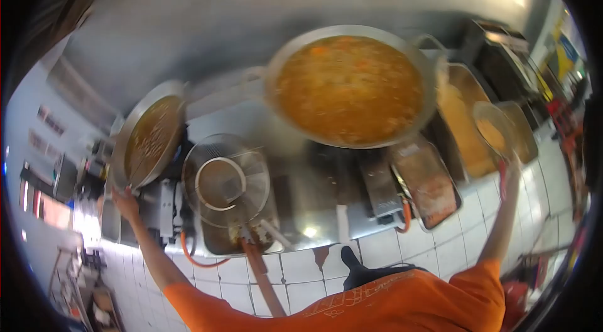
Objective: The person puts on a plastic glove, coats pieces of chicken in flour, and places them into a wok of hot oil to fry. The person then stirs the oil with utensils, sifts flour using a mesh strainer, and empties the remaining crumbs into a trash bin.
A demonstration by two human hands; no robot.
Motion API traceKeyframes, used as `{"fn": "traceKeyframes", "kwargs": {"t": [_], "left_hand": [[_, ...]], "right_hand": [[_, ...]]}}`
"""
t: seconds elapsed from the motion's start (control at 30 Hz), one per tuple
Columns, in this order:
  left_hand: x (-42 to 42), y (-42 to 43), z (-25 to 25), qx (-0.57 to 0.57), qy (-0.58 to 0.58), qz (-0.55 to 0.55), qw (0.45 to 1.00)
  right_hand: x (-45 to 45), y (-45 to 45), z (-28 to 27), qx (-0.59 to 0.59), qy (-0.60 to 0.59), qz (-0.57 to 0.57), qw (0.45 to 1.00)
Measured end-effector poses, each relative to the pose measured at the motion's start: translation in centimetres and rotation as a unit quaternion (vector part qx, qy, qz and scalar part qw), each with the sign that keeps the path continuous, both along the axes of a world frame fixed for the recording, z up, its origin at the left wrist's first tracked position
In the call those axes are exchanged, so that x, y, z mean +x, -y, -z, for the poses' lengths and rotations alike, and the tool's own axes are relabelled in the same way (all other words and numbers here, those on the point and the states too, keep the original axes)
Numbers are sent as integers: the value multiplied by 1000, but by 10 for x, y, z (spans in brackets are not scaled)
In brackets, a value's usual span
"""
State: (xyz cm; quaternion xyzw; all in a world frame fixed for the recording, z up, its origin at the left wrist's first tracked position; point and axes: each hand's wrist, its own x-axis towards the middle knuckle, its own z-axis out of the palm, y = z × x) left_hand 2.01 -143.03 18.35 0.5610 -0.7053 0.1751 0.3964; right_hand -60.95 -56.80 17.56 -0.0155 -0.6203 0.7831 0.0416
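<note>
On the left, my left hand (125,202) is at the near rim of a smaller wok (136,119) of dark oil with brown pieces in it. Its fingers are closed around the end of a thin utensil handle that reaches into the wok; the utensil's head is hidden. Far to the right, my right hand (514,167) grips a round sieve (494,130) with yellowish crumbs in it. The sieve is over a deep metal tray of yellowish crumbs (465,121), and a reddish handle end shows below my hand.
A large wok (349,143) full of bubbling orange-brown oil stands at the back centre. A wire skimmer (256,162) and a metal ring (200,187) lie over a tray front left. A shallow tray (427,187) and gas burner (379,190) with orange hose sit front right.
</note>
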Motion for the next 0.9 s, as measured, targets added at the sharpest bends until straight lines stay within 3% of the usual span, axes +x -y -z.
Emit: {"fn": "traceKeyframes", "kwargs": {"t": [0.03, 0.07, 0.1, 0.13, 0.2, 0.23, 0.27, 0.3, 0.33, 0.4, 0.47, 0.53, 0.6, 0.63, 0.67, 0.7, 0.73, 0.8, 0.83, 0.9], "left_hand": [[-13, -12, -2, -10, -11, -2, 1000], [-15, -9, 0, 2, -12, 2, 1000], [-28, -14, -5, 13, -14, 8, 1000], [-41, -24, -6, -12, -7, 26, 1000], [-62, -62, -28, -68, -5, 93, 993], [-73, -75, -39, -99, -14, 137, 986], [-94, -94, -55, -102, -13, 151, 983], [-113, -120, -70, -82, -25, 135, 987], [-133, -152, -81, -58, -36, 114, 991], [-167, -187, -97, -88, 3, 172, 981], [-251, -363, -136, -54, -115, 269, 955], [-305, -494, -147, 82, -259, 421, 866], [-345, -624, -142, 197, -260, 487, 810], [-370, -686, -130, 225, -244, 491, 805], [-393, -733, -112, 311, -249, 540, 742], [-419, -790, -102, 367, -188, 554, 723], [-445, -824, -79, 448, -147, 593, 653], [-497, -891, -31, 559, -118, 594, 567], [-521, -916, -9, 623, -135, 576, 512], [-571, -973, 4, 634, -128, 561, 516]], "right_hand": [[-31, -26, 31, -10, -36, -19, 999], [-58, -19, 39, -40, 12, 49, 998], [-97, -36, 60, -8, -81, -107, 991], [-122, -56, 86, -11, -30, -43, 999], [-116, -38, 69, -33, 73, 87, 993], [-117, -39, 67, 35, 111, 124, 985], [-80, -24, 30, -70, 80, 71, 992], [-112, -40, 72, 209, 23, 77, 975], [-131, -41, 81, 365, 50, 34, 929], [-200, -31, 146, 217, 83, -27, 972], [-190, -43, 134, 194, 81, -23, 977], [-167, -63, 103, 95, 112, -28, 989], [-161, -84, 96, 0, 129, -41, 991], [-173, -86, 107, 17, 127, -35, 991], [-177, -91, 99, 33, 123, -26, 991], [-179, -99, 92, 167, 73, -43, 982], [-170, -107, 74, 299, 26, -61, 952], [-186, -112, 85, -2, 132, -91, 987], [-187, -130, 77, -5, 131, -85, 988], [-181, -177, 41, -132, 176, -165, 961]]}}
